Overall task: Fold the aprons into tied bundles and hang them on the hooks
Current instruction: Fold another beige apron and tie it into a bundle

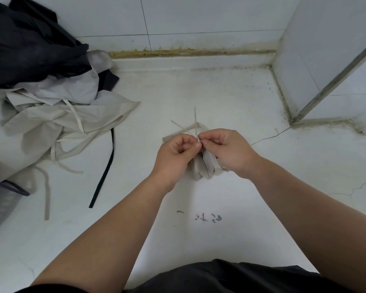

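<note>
Two hands meet over one folded beige apron bundle (205, 168), mid-scene on the white surface (220, 92). Left hand (178, 149): fingers curled, thumb and forefinger pinching a thin beige tie (195, 117) right above the bundle. Right hand (226, 149): same, fingers curled, fingertips pinching the tie, touching the left hand's thumb. Tie ends stick out on the far side, crossed. The bundle lies partly hidden under both hands, folds showing at its near end. Left of the hands, well apart: a loose heap of beige aprons (61, 119) with dark aprons (30, 49) on its far part, and a black strap (106, 170) trailing towards the near side. Grey basket (2, 208) at the left edge. Tiled wall (199, 15) at the far side.
</note>
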